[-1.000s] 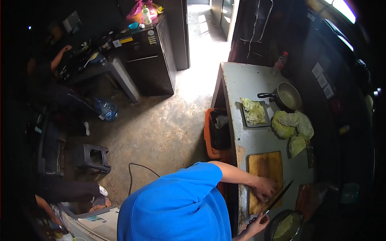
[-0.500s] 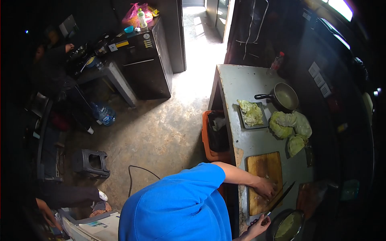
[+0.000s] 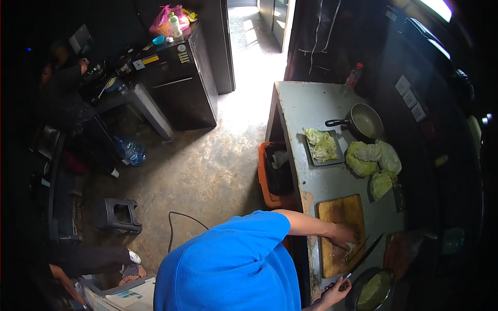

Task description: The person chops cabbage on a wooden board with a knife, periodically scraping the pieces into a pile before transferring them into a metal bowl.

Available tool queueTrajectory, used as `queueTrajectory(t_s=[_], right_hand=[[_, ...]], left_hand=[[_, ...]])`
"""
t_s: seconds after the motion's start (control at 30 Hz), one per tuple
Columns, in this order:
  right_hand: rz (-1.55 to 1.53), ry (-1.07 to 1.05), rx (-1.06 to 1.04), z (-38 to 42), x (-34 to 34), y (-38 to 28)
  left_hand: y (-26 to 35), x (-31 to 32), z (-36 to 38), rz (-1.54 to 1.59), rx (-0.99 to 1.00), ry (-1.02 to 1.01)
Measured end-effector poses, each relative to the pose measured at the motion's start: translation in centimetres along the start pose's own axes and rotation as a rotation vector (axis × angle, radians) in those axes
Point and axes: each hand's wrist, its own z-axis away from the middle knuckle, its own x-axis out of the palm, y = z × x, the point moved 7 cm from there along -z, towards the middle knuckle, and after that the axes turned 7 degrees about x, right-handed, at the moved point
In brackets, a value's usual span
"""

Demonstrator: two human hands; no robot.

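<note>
At the lower right of the frame, the cutting board (image 3: 330,259) looks like matt, worn wood, and the knife (image 3: 367,252) has a dark, smooth metal blade. Beneath, the pale tabletop (image 3: 324,182) is scuffed, chipped along its edge. Bottom centre, the blue shirt (image 3: 228,264) is matt cloth; the upper-right bottle (image 3: 353,79) is clear, glossy plastic.

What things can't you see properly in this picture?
All head view:
- What's under the left hand on the cutting board: the hand covers it.
- What's inside the pink bag: its plastic hides it.
- Any writing on the wall papers: too small.
- Rest of the blue shirt: cut off by bottom edge.
</note>
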Motion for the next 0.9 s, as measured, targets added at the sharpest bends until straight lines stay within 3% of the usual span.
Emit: queueTrajectory(t_s=[0.1, 0.17, 0.27, 0.4, 0.5, 0.53, 0.6, 0.7, 0.8, 0.9], right_hand=[[0.011, 0.032, 0.052, 1.7, 0.4, -1.4], [-0.014, -0.013, 0.065, 1.8, 0.5, -1.1], [-0.063, -0.038, 0.058, 2.6, 0.5, -0.5], [0.065, -0.012, 0.058, 4.8, 0.1, -4.1], [0.327, 0.154, -0.108, 4.6, -0.9, -5.3], [0.375, 0.194, -0.149, 4.6, -1.1, -5.0], [0.438, 0.244, -0.102, 4.9, -0.8, -5.3], [0.437, 0.257, -0.084, 5.4, 1.4, -4.4], [0.387, 0.168, -0.057, 6.5, 3.8, -3.9], [0.343, 0.149, -0.024, 7.8, 3.8, -4.5]], left_hand=[[2.6, -3.0, 0.7, -0.052, -0.003, 0.109], [3.2, -3.1, -0.2, -0.012, -0.033, -0.222], [-1.2, 1.0, 0.0, 0.287, -0.085, -0.087], [0.1, -2.7, 0.4, 0.077, -0.111, -0.078], [0.1, -4.3, 1.5, -0.078, -0.235, -0.077], [0.7, -3.4, 2.1, -0.043, -0.194, -0.116], [0.8, -3.6, 2.7, -0.193, -0.247, 0.012], [2.3, -2.6, 1.4, -0.189, -0.236, -0.056], [0.4, -2.4, 1.1, 0.119, -0.277, -0.012], [-2.3, -5.4, 1.7, 0.132, -0.385, 0.054]])
